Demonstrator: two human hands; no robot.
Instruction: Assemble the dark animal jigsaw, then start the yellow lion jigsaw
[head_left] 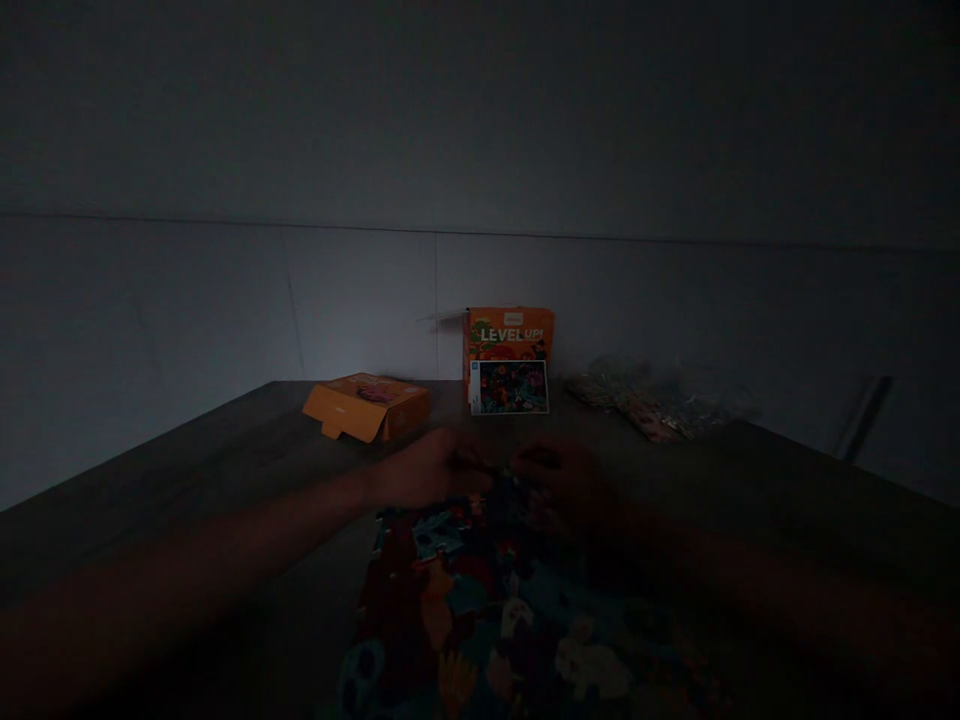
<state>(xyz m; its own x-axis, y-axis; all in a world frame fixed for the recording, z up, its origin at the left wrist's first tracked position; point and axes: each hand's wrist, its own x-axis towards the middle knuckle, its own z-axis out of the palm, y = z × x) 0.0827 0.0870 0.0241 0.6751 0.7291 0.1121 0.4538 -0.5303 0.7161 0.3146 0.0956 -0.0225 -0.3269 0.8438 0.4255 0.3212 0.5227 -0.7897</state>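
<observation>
I take the jigsaw puzzle (450,600) as my landmark; it lies flat on the dark surface (225,450), its near end cut by the bottom of my view. Its left edge I can follow, but its right side is lost in shadow near the right forearm. At the puzzle's far edge I see the left hand (420,468) and, just beside it, the right hand (559,475). Both are blurred, with bent fingers; whether they are wide, narrow or holding a piece, I cannot tell. To the left of the puzzle the surface shows broadly until its slanting edge. Beyond the puzzle, to the far left, lies an orange box (405,405) with its flap open towards me. Straight beyond the puzzle, an upright box (510,320) stands near the wall (360,290), with a picture card (510,387) before it. Beyond the puzzle to the right, plastic bags (660,410) reach close to the surface's right edge, so the room there is narrower.
</observation>
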